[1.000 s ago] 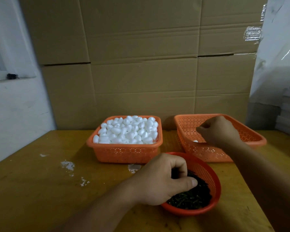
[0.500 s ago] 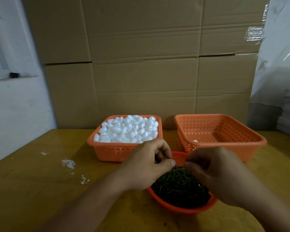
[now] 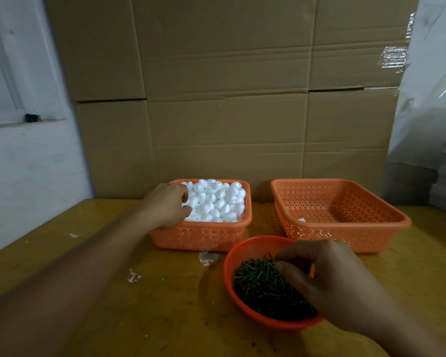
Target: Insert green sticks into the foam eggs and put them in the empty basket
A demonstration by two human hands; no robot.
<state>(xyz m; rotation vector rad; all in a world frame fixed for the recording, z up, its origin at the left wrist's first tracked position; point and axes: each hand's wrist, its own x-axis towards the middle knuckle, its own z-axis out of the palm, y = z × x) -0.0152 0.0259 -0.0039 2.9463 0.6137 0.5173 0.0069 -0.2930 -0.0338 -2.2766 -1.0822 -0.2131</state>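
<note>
Left hand: my left hand (image 3: 165, 206) reaches over the near-left rim of the egg basket, fingers curled down into the foam eggs (image 3: 218, 200); whether they have closed on one egg I cannot tell.
Right hand: my right hand (image 3: 327, 282) hovers over the round bowl, thumb and forefinger drawn together just above the green sticks (image 3: 262, 284); whether a stick is pinched between them I cannot tell.
Sticks: a dark green heap filling the orange round bowl (image 3: 238, 253), which stands near the table's front edge.
Egg basket: the orange square basket (image 3: 198, 237), heaped with white eggs, sits behind the bowl and to its left.
Second basket: the other orange basket (image 3: 345, 235) stands at the back right, just beside the egg basket but apart from it.
Finished piece: one white egg (image 3: 301, 219) lies in its near-left corner.
Table: yellow wooden table (image 3: 62, 253) with white flecks left of the bowl.
Behind: cardboard boxes (image 3: 224, 99) stacked along the table's far edge.
</note>
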